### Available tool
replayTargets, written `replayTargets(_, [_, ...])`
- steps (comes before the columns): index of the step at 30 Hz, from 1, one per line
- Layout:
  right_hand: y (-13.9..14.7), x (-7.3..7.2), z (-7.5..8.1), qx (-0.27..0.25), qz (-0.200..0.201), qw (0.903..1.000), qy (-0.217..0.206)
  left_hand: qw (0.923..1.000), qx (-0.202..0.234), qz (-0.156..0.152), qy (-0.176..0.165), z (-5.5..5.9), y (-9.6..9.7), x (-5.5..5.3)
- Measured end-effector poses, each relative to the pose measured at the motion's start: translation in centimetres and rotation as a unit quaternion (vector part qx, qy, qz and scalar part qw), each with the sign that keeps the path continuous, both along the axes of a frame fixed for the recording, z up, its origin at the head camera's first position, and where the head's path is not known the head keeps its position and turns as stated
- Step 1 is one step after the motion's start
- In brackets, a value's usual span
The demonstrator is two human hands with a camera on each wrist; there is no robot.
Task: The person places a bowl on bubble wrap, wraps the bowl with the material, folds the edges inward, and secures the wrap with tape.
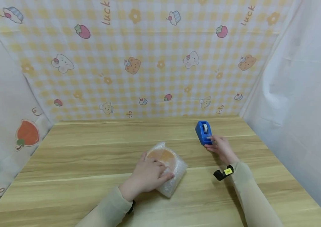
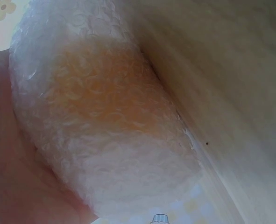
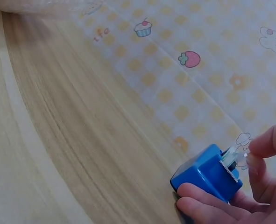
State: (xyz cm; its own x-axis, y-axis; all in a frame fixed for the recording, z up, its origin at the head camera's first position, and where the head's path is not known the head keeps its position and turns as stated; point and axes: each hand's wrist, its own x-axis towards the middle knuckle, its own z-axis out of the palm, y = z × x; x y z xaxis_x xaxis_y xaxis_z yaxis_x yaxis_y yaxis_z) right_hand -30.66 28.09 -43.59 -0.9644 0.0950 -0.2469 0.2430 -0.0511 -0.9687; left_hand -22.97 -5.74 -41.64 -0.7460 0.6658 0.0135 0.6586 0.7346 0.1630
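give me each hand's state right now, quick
Left hand: open, resting on the bubble-wrapped package.
Right hand: closed, pinching tape at the blue dispenser.

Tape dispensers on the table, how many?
1: the blue tape dispenser, at the right grip, toward the back right of the table, beyond and right of the bubble-wrapped package. No other shows; the package's inside is blurred.

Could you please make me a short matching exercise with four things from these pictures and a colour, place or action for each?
1. Tape dispenser
2. Bubble-wrapped bundle
3. Left hand
4. Right hand

A. Pinches a strip of tape
B. Shows orange through its covering
C. Solid blue body
D. Rests on the bubble-wrapped bundle

Pairs: 1-C, 2-B, 3-D, 4-A
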Motion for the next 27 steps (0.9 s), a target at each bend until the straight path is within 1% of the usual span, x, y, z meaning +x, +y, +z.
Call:
replayTargets(5, [0.3,0.2,-0.4,-0.019,-0.005,0.9997,0.017,1.0,0.003,0.003,-0.004,-0.1,0.0,-0.1])
replayTargets(11, [0.4,0.2,-1.0,-0.032,-0.011,0.9991,0.024,1.0,0.006,0.003,-0.002,-0.3,0.1,-0.2])
replayTargets(13, [0.4,0.3,-1.1,-0.031,-0.008,0.9991,0.028,1.0,0.006,0.004,-0.002,-0.3,0.1,-0.2])
replayTargets(18, [0.4,0.4,-1.4,-0.011,0.001,0.9988,0.047,1.0,0.008,0.003,-0.001,-0.1,0.0,-0.1])
replayTargets(22, [0.4,0.4,-1.6,-0.012,-0.009,0.9987,0.05,1.0,0.008,0.001,-0.003,0.1,0.0,0.0])
replayTargets(27, [0.3,0.3,-1.8,-0.033,-0.029,0.9979,0.049,0.9999,0.009,0.001,-0.007,0.1,0.0,0.0])
